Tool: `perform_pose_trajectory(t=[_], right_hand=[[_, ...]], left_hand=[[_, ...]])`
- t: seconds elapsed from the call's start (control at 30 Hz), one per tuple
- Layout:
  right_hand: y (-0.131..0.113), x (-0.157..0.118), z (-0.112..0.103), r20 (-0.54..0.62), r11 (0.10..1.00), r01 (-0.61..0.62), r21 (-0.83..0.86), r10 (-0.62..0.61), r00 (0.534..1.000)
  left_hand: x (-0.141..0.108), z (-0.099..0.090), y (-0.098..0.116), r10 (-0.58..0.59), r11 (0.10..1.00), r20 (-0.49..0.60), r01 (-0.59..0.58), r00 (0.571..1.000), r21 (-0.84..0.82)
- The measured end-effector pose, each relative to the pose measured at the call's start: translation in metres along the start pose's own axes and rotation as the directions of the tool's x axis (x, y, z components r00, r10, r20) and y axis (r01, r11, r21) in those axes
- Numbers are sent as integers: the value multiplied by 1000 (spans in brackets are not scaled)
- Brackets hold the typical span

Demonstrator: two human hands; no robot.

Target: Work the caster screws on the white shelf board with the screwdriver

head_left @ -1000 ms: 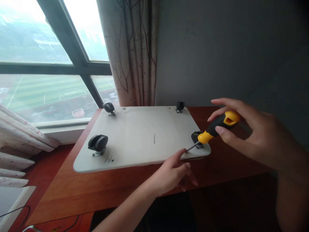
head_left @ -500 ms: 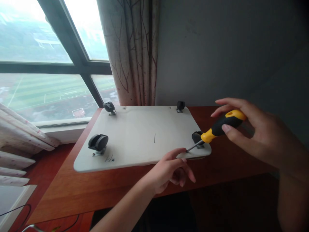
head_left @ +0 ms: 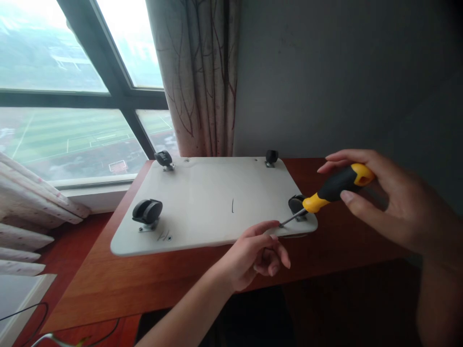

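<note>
A screwdriver [head_left: 338,186] with a black and yellow handle slants down to the left, its tip on a screw near the right front corner of a white board [head_left: 202,200]. My right hand [head_left: 390,202] is closed round the handle, thumb below and fingers above. Beside the tip, the outstretched index finger of my left hand [head_left: 253,250] touches the board. Its other fingers hang loosely bent below the board's front edge, apart and with nothing visible in them. Just behind the screwdriver's shaft stands a black caster [head_left: 296,205], partly hidden.
Three more casters stand upright on the board: front left [head_left: 147,212], back left [head_left: 164,158] and back right [head_left: 271,156]. The board lies on a reddish-brown wooden table [head_left: 90,284]. A curtain [head_left: 198,77] and a window [head_left: 79,135] are behind it. A cable [head_left: 45,313] runs at lower left.
The screwdriver's handle has turned about its shaft, and my right hand has shifted slightly right and down. My left index finger stays by the tip.
</note>
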State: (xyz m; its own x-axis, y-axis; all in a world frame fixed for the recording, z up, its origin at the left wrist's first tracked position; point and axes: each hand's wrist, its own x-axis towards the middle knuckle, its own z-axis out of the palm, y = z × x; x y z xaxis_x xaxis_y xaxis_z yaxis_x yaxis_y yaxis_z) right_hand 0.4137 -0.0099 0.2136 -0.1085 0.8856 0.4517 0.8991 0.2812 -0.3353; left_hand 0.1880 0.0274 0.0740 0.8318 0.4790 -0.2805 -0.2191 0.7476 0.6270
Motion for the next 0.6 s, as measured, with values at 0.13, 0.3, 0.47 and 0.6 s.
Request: perform_pose_trajectory(t=[0.13, 0.3, 0.47, 0.6], right_hand=[[-3, 1, 2, -73, 989, -78, -125, 69, 995], [-1, 2, 2, -61, 997, -65, -50, 62, 996], [0, 1, 1, -27, 999, -24, -39, 22, 999], [-4, 2, 2, -137, 984, -90, -155, 69, 988]], left_hand=[[1, 0, -1, -1, 1000, 11, 2, 1000, -18], [2, -1, -4, 14, 999, 24, -13, 1000, -40], [2, 4, -6, 17, 999, -31, -18, 999, -35], [2, 7, -6, 22, 999, -50, -23, 999, -29]])
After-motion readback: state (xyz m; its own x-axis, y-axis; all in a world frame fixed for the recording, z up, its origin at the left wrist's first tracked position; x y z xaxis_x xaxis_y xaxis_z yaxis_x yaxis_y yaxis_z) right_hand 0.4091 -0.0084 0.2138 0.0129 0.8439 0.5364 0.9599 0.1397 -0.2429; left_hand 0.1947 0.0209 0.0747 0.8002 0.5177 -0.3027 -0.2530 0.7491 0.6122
